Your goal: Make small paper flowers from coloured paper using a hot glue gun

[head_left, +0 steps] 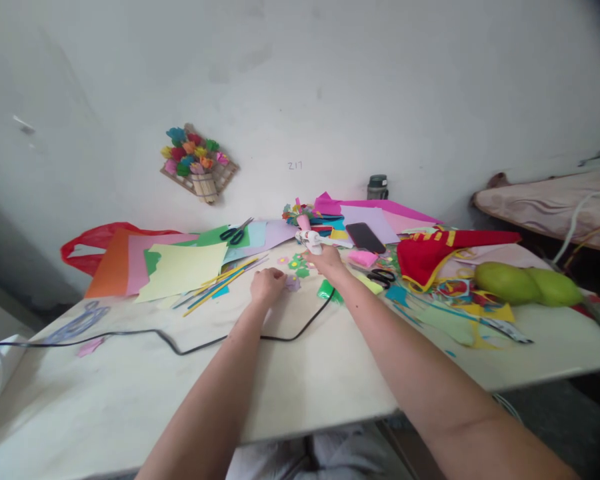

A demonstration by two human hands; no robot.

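Observation:
My right hand grips a white glue gun, and a black cord runs from below that hand leftward across the table. The gun's nose points left and away from me. To its left, my left hand has its fingers bent together at the edge of a small purple paper flower. Just beyond lie several green paper flowers with light centres. Behind the gun rests a bunch of colourful paper flowers with a pink wrapped base.
Coloured paper sheets, thin paper strips and dark scissors lie left. Rightward are a phone, more scissors, red cloth and green fruits. The black cord crosses the near table. A bottle stands behind.

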